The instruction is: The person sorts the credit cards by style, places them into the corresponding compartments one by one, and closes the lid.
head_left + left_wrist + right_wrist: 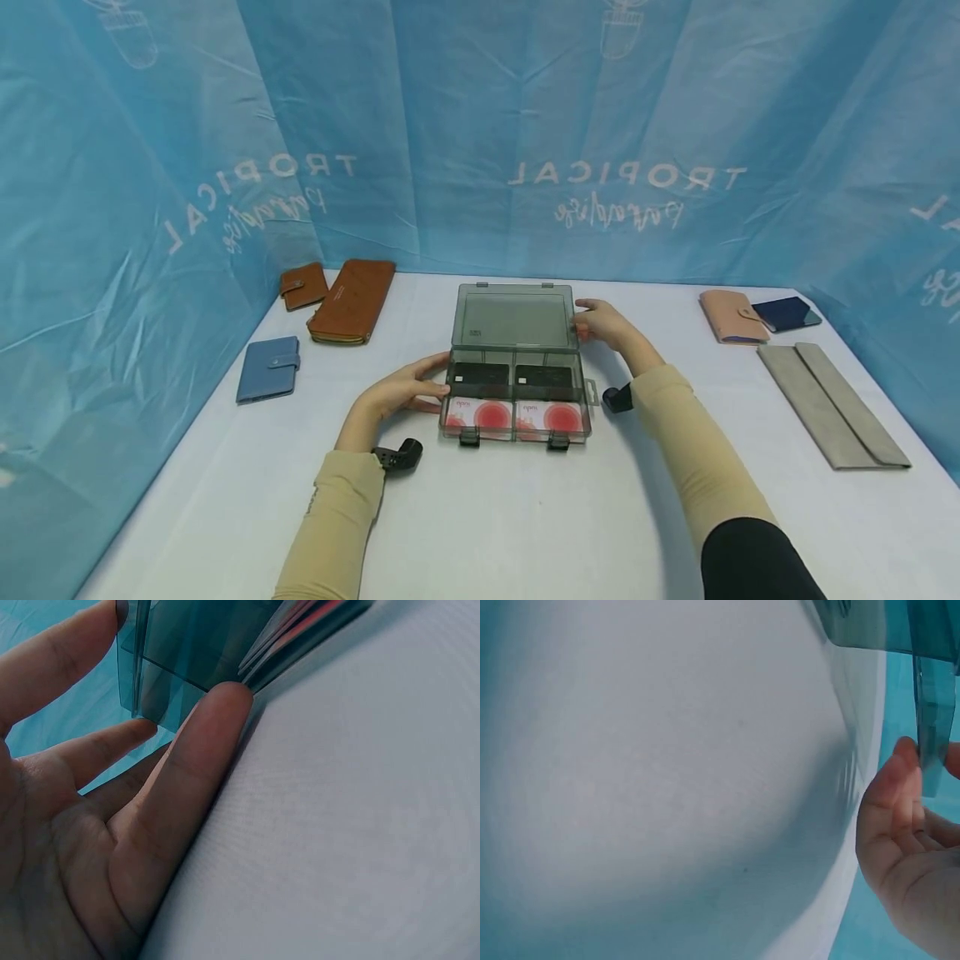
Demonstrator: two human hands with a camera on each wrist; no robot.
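In the head view a clear grey plastic organizer box (pixel 513 392) lies on the table with its lid (pixel 517 317) raised at the back. Two dark cards or packs (pixel 480 375) sit in the rear compartments, two red-and-white card packs (pixel 491 414) in the front ones. My left hand (pixel 408 387) rests against the box's left wall, fingers mostly straight; the left wrist view shows the fingertips at the clear wall (pixel 180 697). My right hand (pixel 607 323) pinches the lid's right edge, seen between thumb and fingers in the right wrist view.
At the left lie a small brown wallet (pixel 303 287), a long brown wallet (pixel 352 300) and a blue wallet (pixel 268 371). At the right are a tan wallet (pixel 731 317), a dark blue card-like item (pixel 787 314) and a grey flap pouch (pixel 832 408). Blue curtains (pixel 480 125) border the table.
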